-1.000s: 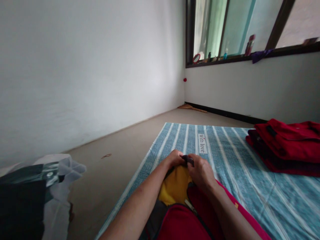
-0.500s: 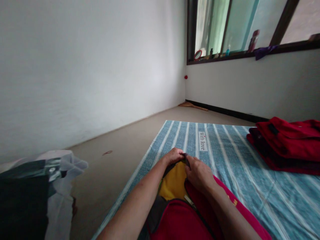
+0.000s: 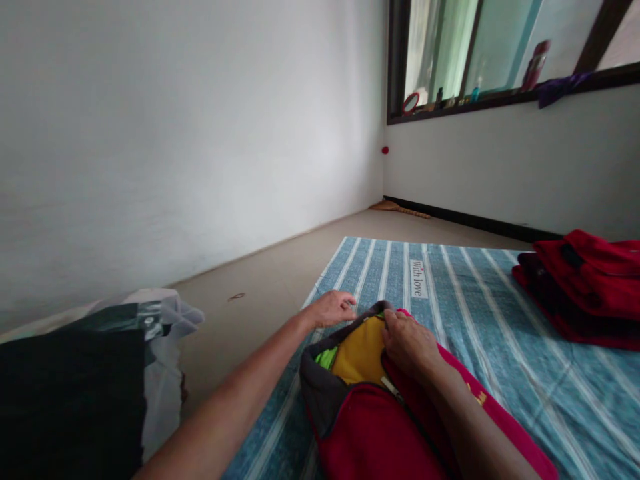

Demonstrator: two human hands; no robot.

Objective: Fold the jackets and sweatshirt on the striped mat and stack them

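A folded red jacket (image 3: pixel 377 427) with a grey collar (image 3: pixel 320 387), yellow lining (image 3: pixel 357 353) and a strip of bright green lies in front of me. My left hand (image 3: pixel 331 309) is just off the collar's left edge, its fingers loosely bent and apart, holding nothing. At the collar's far right corner, my right hand (image 3: pixel 411 341) grips the jacket, fingers curled over the edge; its thumb is hidden. A pale zip pull (image 3: pixel 393 389) hangs below the lining. Yellow lettering shows on the jacket's right side, partly behind my right forearm.
Under the jacket spreads a blue striped cloth (image 3: pixel 480 313) with a "With love" label (image 3: pixel 417 278). Folded red garments (image 3: pixel 590 287) are stacked at right. A black item in clear plastic (image 3: pixel 75 387) lies at left. Bottles and a mirror (image 3: pixel 411 103) line the window ledge.
My left hand has let go of the collar and moved left, uncovering the grey edge and green strip. My right hand stays at the collar. The view has turned slightly left.
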